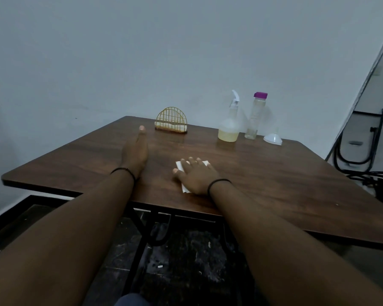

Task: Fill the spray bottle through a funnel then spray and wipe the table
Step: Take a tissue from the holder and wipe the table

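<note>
Wooden table (274, 173), dark brown top on a black metal frame, against a pale wall.

Right hand (196, 176) lies palm down on a folded white tissue (181, 167) near the middle of the tabletop; fingers straight and slightly spread, pressing the tissue flat against the wood. White edges of the tissue show beyond the fingertips and beside the thumb. Black band on the wrist.

Left hand (135, 152) rests on the table to the left, well apart from the tissue, on its edge with the thumb pointing away and the fingers straight; it holds nothing. Black band on this wrist too.

Far edge of the table: spray bottle (229, 127), upright, yellowish liquid in its lower part, white trigger head on. Just beside it on the right, a tall clear bottle (255, 117) with a purple cap. Next right, a white funnel (273, 139) set mouth down. Left of the spray bottle, a gold wire napkin holder (171, 121) with white napkins in it.
</note>
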